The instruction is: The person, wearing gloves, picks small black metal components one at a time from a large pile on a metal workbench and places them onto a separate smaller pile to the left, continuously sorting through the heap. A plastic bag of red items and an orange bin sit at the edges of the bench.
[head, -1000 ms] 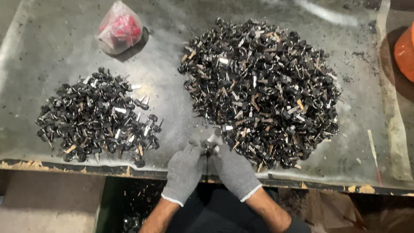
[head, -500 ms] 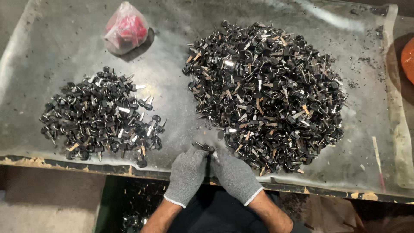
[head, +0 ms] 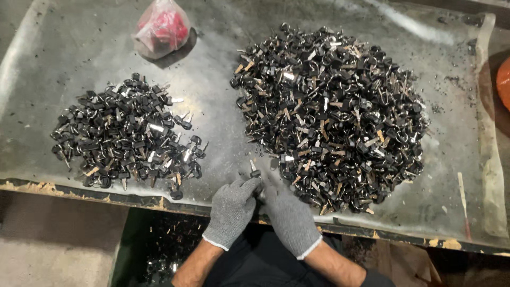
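Black-headed small metal key [head: 254,171] at table's near edge, pinched between grey-gloved left hand [head: 232,209] and right hand [head: 288,217] fingertips | clear plastic bag of red pieces [head: 161,29] far left | big pile [head: 329,109] beside right hand

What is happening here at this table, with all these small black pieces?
A person in grey knit gloves works at the near edge of a worn metal table. The left hand and right hand meet over one small black piece with a metal blade. A large pile of such pieces lies on the right, a smaller pile on the left. A plastic bag with red contents sits at the back.
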Motion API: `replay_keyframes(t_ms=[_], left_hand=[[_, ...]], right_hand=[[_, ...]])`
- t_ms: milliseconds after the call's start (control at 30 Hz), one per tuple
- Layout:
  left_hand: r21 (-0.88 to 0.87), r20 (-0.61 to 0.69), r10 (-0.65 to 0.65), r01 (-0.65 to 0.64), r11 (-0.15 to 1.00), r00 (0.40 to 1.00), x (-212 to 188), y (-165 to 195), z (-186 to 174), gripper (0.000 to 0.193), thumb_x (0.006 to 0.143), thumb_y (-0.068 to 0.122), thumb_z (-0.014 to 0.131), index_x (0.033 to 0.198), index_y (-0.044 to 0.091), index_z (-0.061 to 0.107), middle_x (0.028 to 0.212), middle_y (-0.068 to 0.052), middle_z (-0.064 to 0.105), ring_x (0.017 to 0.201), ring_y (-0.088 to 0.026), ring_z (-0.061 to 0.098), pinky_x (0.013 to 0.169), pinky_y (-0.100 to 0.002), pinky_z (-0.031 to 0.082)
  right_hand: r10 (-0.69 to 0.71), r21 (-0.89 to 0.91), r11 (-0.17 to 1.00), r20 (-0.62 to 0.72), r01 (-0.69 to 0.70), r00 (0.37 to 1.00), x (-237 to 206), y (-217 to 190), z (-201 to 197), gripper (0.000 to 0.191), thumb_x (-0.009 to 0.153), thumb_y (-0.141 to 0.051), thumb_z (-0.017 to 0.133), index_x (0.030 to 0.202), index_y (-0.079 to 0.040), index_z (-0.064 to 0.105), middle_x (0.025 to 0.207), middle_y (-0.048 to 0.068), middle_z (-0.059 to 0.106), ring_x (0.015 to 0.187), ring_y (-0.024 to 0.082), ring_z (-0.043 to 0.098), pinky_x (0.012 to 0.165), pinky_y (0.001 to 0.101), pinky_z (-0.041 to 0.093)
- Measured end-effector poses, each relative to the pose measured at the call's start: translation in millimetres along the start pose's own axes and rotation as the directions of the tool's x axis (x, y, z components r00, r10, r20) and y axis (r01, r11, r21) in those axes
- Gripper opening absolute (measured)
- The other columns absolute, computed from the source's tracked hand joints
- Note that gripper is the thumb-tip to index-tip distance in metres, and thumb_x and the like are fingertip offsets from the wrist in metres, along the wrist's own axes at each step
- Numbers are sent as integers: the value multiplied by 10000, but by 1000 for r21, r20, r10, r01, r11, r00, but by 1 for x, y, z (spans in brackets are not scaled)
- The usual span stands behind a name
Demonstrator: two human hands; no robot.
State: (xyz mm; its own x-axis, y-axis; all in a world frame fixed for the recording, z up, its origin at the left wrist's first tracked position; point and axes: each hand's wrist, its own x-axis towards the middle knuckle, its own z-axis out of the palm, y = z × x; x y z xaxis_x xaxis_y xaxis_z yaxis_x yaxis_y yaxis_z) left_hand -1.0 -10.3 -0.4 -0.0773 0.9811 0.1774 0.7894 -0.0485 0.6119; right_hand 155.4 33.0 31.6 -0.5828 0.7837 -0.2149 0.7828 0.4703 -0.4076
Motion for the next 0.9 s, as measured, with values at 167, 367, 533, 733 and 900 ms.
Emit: replay_keyframes(t_ms=[167, 367, 533, 733, 900], left_hand=[[-43, -60, 95, -98, 994, 994, -2, -2, 4, 393, 801, 21, 645, 1188, 70, 695, 920, -101, 688, 812, -324, 665, 738, -451, 533], [44, -215, 115, -108, 993, 970, -7, -1, 6, 262, 848, 101, 684, 1107, 58, 677, 947, -101, 715, 790, -295, 697, 682, -426, 530], [119, -90, 22, -11, 993, 996, -10, 1, 5, 115, 829, 125, 720, 933, 90, 684, 812, -110, 676, 694, -321, 672, 621, -457, 520], [50, -142, 3, 4, 999, 990, -7, 2, 5, 70, 797, 140, 733, 793, 104, 674, 744, -97, 663, 626, -338, 646, 579, -483, 499], [85, -87, 72, -65, 994, 994, -10, 4, 11, 95, 790, 107, 711, 761, 88, 623, 732, -113, 621, 634, -353, 627, 573, -492, 480]], right_hand=[[-85, 157, 984, 35, 79, 996, 15, 16, -1, 662, 917, -180, 643, 1463, 42, 342, 1399, 326, 512, 869, 447, 713, 756, 526, 574], [127, 215, 962, 192, -168, 973, 18, 26, -3, 370, 1035, -311, 544, 1318, -73, 527, 936, 208, 758, 839, 359, 763, 742, 465, 616], [42, 115, 992, 19, -44, 999, 1, 24, 8, 472, 980, -238, 588, 1370, -4, 461, 954, 223, 724, 777, 377, 752, 616, 452, 606], [19, -96, 995, 10, -17, 1000, -4, 21, 12, 103, 945, -96, 588, 1024, -37, 615, 929, 159, 720, 849, 299, 764, 633, 397, 622], [80, -88, 993, 0, -79, 997, 2, 16, 12, 103, 946, -103, 587, 975, -8, 612, 919, 200, 709, 838, 311, 759, 645, 412, 621]])
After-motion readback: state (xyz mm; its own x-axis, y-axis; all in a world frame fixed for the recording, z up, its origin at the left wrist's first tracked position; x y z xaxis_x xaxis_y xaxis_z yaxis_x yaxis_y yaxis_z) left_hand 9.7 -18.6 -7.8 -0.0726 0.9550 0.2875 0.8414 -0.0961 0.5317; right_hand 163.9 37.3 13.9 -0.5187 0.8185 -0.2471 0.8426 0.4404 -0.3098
